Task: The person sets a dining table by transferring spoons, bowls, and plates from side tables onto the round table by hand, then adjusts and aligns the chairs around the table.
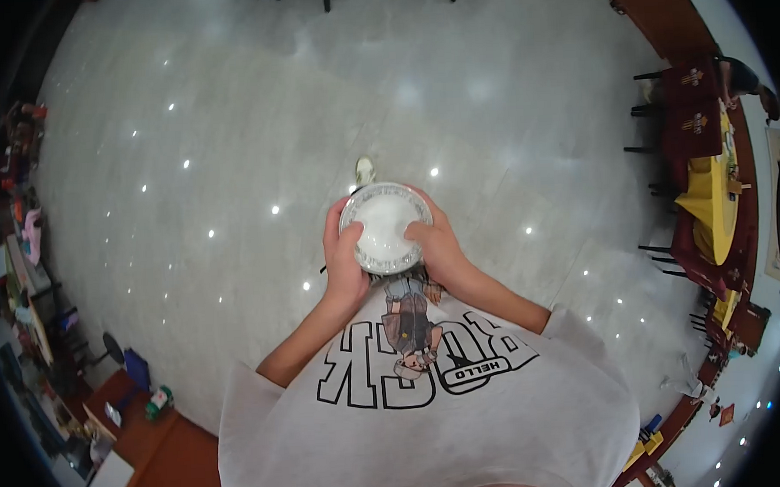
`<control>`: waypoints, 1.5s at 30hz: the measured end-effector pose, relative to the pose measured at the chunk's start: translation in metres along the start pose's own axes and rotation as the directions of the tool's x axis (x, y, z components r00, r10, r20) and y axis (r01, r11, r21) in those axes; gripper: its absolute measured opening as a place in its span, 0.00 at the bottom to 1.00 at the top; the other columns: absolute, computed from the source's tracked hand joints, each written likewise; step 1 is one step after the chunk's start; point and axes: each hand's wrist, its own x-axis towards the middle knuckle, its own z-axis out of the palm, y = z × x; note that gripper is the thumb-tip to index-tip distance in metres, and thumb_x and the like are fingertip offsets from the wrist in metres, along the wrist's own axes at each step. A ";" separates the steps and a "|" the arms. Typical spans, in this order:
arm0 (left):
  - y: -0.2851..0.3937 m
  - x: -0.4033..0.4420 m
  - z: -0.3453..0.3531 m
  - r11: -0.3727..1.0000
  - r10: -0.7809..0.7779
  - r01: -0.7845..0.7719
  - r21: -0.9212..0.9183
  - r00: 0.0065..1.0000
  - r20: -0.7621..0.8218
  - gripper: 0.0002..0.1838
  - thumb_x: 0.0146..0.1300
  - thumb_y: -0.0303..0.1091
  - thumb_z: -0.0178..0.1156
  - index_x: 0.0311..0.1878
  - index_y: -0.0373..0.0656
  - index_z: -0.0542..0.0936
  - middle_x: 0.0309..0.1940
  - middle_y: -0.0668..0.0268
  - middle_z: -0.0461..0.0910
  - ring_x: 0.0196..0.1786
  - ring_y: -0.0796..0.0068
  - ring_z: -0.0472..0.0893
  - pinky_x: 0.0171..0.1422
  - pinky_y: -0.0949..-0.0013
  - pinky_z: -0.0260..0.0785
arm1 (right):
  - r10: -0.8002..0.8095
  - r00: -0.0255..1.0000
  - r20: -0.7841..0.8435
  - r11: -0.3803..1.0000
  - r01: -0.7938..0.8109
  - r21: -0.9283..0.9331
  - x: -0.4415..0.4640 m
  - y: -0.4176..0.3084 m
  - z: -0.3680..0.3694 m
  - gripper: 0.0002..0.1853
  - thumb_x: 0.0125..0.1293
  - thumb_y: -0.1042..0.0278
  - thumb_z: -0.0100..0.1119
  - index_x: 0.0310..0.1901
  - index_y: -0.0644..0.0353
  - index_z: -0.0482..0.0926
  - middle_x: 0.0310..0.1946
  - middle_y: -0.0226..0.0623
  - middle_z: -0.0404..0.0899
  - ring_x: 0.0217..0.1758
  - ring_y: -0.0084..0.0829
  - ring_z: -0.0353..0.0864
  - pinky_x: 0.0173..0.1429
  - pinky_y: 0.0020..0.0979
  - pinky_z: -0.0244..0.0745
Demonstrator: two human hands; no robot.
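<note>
A white round plate (pixel 386 235) with a grey patterned rim is held in front of my chest. Whether it is one plate or a stack, I cannot tell. My left hand (pixel 343 256) grips its left side, thumb on the top surface and fingers around the edge. On the opposite side my right hand (pixel 433 240) holds it the same way. The fingers beneath the plate are mostly hidden. Just below the plate is the white printed T-shirt (pixel 424 425) that I wear.
One shoe (pixel 365 169) shows beyond the plate on the shiny grey floor (pixel 254 127). At the right are a table with a yellow cloth (pixel 710 208), dark red covered chairs (pixel 691 126) and a person (pixel 738 80). A brown wooden counter (pixel 169 462) stands lower left.
</note>
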 end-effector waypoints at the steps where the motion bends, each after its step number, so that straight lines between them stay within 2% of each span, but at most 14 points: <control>1: 0.001 0.027 0.005 1.000 0.002 -0.001 0.027 1.000 -0.006 0.25 0.63 0.28 0.49 0.65 0.36 0.64 0.55 0.55 0.74 0.57 0.65 0.76 0.62 0.63 0.70 | -0.016 0.998 -0.058 1.000 0.015 -0.007 0.022 -0.012 0.002 0.39 0.45 0.82 0.45 0.66 0.67 0.66 0.57 0.45 0.76 0.61 0.36 0.75 0.66 0.32 0.70; 6: 0.035 0.151 0.072 0.989 -0.117 0.110 0.100 0.991 0.064 0.24 0.63 0.28 0.49 0.64 0.38 0.66 0.54 0.56 0.74 0.57 0.67 0.75 0.63 0.64 0.69 | -0.033 0.987 -0.160 0.998 0.042 0.049 0.115 -0.092 -0.012 0.38 0.45 0.82 0.45 0.66 0.67 0.66 0.57 0.46 0.75 0.61 0.38 0.75 0.66 0.33 0.70; 9: 0.058 0.202 0.108 0.976 -0.153 0.131 0.174 0.981 0.118 0.23 0.63 0.28 0.49 0.63 0.39 0.66 0.54 0.56 0.73 0.58 0.68 0.74 0.64 0.64 0.68 | -0.084 0.976 -0.201 0.990 0.104 0.091 0.154 -0.139 -0.013 0.36 0.49 0.81 0.45 0.67 0.66 0.66 0.58 0.45 0.74 0.63 0.36 0.73 0.68 0.31 0.66; 12: 0.091 0.249 0.148 0.978 -0.146 0.104 0.180 0.960 0.240 0.23 0.64 0.27 0.49 0.63 0.39 0.66 0.55 0.57 0.72 0.58 0.68 0.73 0.64 0.65 0.68 | -0.111 0.975 -0.191 0.990 0.125 0.067 0.184 -0.192 -0.008 0.36 0.50 0.81 0.45 0.67 0.65 0.65 0.59 0.45 0.73 0.64 0.36 0.72 0.68 0.31 0.65; 14: 0.110 0.289 0.184 0.985 -0.109 0.065 0.161 0.952 0.285 0.22 0.64 0.27 0.48 0.63 0.39 0.66 0.56 0.58 0.72 0.58 0.68 0.73 0.65 0.65 0.67 | -0.216 0.965 -0.152 0.973 0.225 0.047 0.220 -0.226 -0.014 0.36 0.51 0.80 0.44 0.68 0.65 0.65 0.61 0.45 0.71 0.65 0.36 0.71 0.69 0.32 0.64; 17: 0.125 0.352 0.235 0.980 -0.048 -0.009 0.197 0.958 0.282 0.22 0.64 0.26 0.48 0.63 0.40 0.67 0.57 0.58 0.71 0.59 0.69 0.73 0.65 0.65 0.67 | -0.217 0.969 -0.118 0.969 0.228 0.097 0.284 -0.291 -0.027 0.36 0.51 0.80 0.45 0.68 0.64 0.65 0.62 0.45 0.69 0.66 0.36 0.70 0.70 0.33 0.63; 18: 0.130 0.374 0.254 0.979 -0.045 -0.001 0.203 0.974 0.223 0.23 0.64 0.26 0.48 0.63 0.40 0.67 0.57 0.58 0.71 0.60 0.69 0.73 0.65 0.65 0.68 | -0.202 0.974 -0.104 0.967 0.215 0.138 0.308 -0.317 -0.030 0.36 0.51 0.80 0.45 0.68 0.63 0.65 0.62 0.45 0.69 0.66 0.36 0.70 0.70 0.33 0.63; 21: 0.142 0.448 0.299 0.975 -0.006 -0.036 0.218 0.982 0.187 0.23 0.64 0.26 0.48 0.63 0.40 0.66 0.57 0.58 0.72 0.60 0.68 0.73 0.64 0.64 0.69 | -0.232 0.966 -0.115 0.966 0.242 0.091 0.379 -0.353 -0.052 0.36 0.51 0.80 0.46 0.68 0.64 0.66 0.60 0.45 0.72 0.64 0.36 0.71 0.69 0.32 0.65; 27: 0.168 0.531 0.331 0.993 -0.071 0.067 0.092 0.997 0.031 0.24 0.63 0.28 0.49 0.64 0.39 0.65 0.55 0.56 0.74 0.57 0.65 0.76 0.61 0.63 0.71 | -0.028 0.999 -0.043 0.994 0.032 0.107 0.482 -0.411 -0.050 0.35 0.50 0.81 0.45 0.66 0.64 0.68 0.55 0.44 0.76 0.61 0.38 0.75 0.66 0.33 0.70; 31: 0.185 0.637 0.354 0.992 -0.093 0.096 0.076 0.995 -0.048 0.25 0.62 0.29 0.50 0.64 0.38 0.65 0.54 0.56 0.74 0.56 0.65 0.76 0.61 0.62 0.72 | 0.031 0.999 -0.025 0.995 -0.028 0.093 0.581 -0.465 -0.048 0.34 0.49 0.82 0.45 0.65 0.65 0.68 0.55 0.45 0.76 0.61 0.38 0.76 0.66 0.33 0.70; 37: 0.240 0.806 0.398 0.994 -0.096 0.093 0.057 0.994 0.060 0.25 0.62 0.29 0.50 0.63 0.37 0.66 0.55 0.56 0.74 0.57 0.66 0.76 0.62 0.63 0.70 | 0.007 1.000 -0.010 0.985 -0.005 0.173 0.733 -0.541 -0.036 0.35 0.46 0.81 0.45 0.63 0.66 0.68 0.54 0.44 0.77 0.60 0.37 0.77 0.68 0.36 0.70; 39: 0.258 0.857 0.419 0.996 -0.063 0.057 0.065 0.995 0.082 0.26 0.62 0.30 0.50 0.64 0.36 0.65 0.56 0.55 0.74 0.58 0.64 0.76 0.64 0.61 0.70 | -0.029 0.989 -0.143 0.998 0.036 0.046 0.777 -0.577 -0.026 0.34 0.47 0.80 0.46 0.62 0.65 0.68 0.53 0.43 0.78 0.59 0.36 0.77 0.66 0.35 0.70; 42: 0.286 0.909 0.447 0.991 -0.079 0.073 0.116 0.995 0.055 0.27 0.62 0.30 0.49 0.65 0.36 0.65 0.56 0.54 0.74 0.59 0.63 0.76 0.65 0.60 0.69 | -0.023 0.981 -0.194 0.998 0.033 0.047 0.821 -0.624 -0.017 0.34 0.46 0.80 0.46 0.62 0.65 0.69 0.53 0.43 0.78 0.59 0.35 0.77 0.65 0.34 0.71; 45: 0.312 0.966 0.481 0.982 -0.133 0.111 0.152 0.980 0.148 0.23 0.62 0.29 0.52 0.61 0.36 0.69 0.53 0.57 0.76 0.56 0.68 0.76 0.62 0.65 0.70 | -0.049 0.978 -0.204 0.993 0.070 0.096 0.862 -0.665 -0.020 0.35 0.45 0.80 0.46 0.62 0.66 0.70 0.54 0.43 0.78 0.57 0.35 0.78 0.64 0.34 0.71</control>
